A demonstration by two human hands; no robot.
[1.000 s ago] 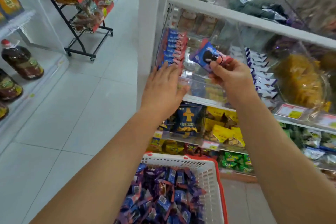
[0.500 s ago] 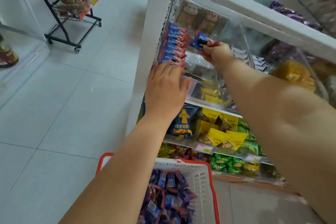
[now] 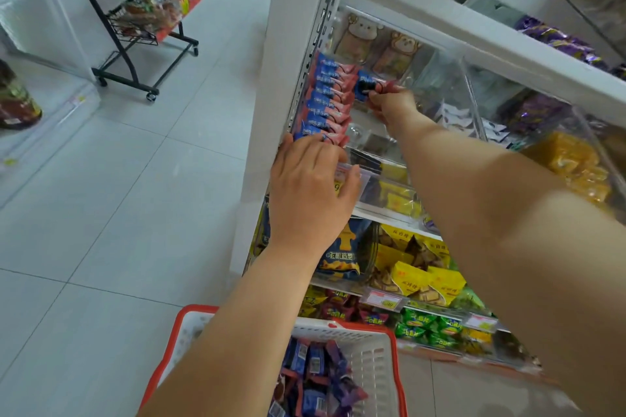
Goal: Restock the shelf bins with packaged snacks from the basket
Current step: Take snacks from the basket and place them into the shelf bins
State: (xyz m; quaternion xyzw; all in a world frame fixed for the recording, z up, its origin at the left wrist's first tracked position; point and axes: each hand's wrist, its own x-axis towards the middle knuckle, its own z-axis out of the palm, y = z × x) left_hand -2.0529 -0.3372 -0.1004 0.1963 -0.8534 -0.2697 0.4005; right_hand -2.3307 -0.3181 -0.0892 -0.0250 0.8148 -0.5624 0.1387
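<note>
Reaching deeper, the right hand [image 3: 393, 105] pinched a blue-and-pink snack packet [image 3: 367, 86] beside the row of packets [image 3: 327, 101], which the left hand [image 3: 310, 193], fingers curled, steadied at the clear bin [image 3: 379, 186]'s front-left corner.

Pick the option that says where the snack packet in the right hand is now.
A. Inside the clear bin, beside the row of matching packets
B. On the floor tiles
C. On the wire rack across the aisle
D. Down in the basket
A: the right hand pinches the snack packet inside the clear bin, just right of the row of matching packets.

Blue-pink snack packet [image 3: 367, 86] pinched above clear bin [image 3: 376, 145], beside upright packet row [image 3: 327, 100].
</note>
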